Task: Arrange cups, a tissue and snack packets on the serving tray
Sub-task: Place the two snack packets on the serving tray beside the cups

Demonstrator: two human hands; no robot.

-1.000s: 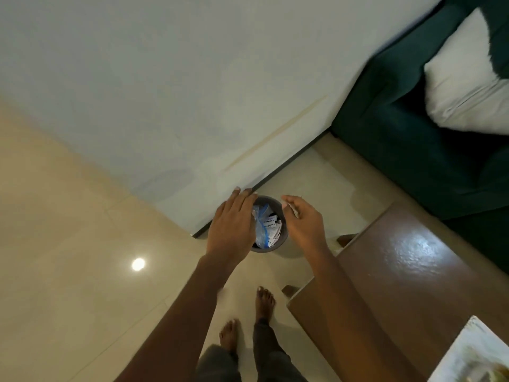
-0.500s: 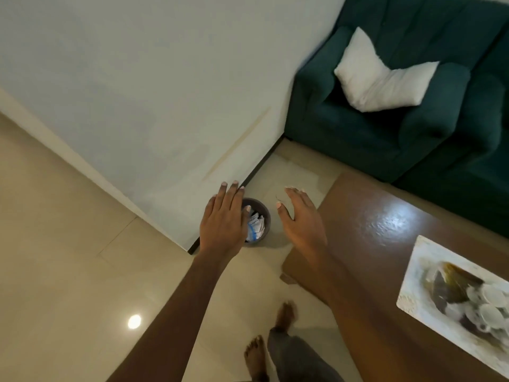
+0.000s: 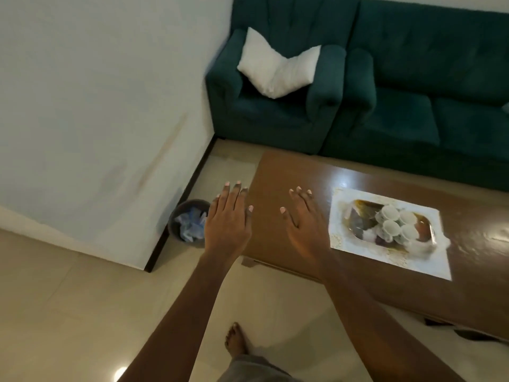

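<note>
**Both hands empty, tray off to the right**

I'm seeing both hands hanging out flat with fingers spread, holding nothing. The left hand (image 3: 227, 223) is hovering just right of the bin (image 3: 187, 220) stuffed with wrappers. The right hand (image 3: 303, 224) is floating over the wooden table (image 3: 289, 172). The serving tray (image 3: 385, 260) is sitting right of that hand, with four white cups (image 3: 395, 223) clustered on it.

You're looking thru 1 cam only, worn on your head. It's pointing fwd & down, tilted a bit. Your hands, left hand (image 3: 228, 224) & right hand (image 3: 304, 227), are sitting close, mid pic. The table (image 3: 289, 172) is stretching off to the right, the sofa (image 3: 399, 78) is showing far up top, the floor (image 3: 68, 312) is lying low.
</note>
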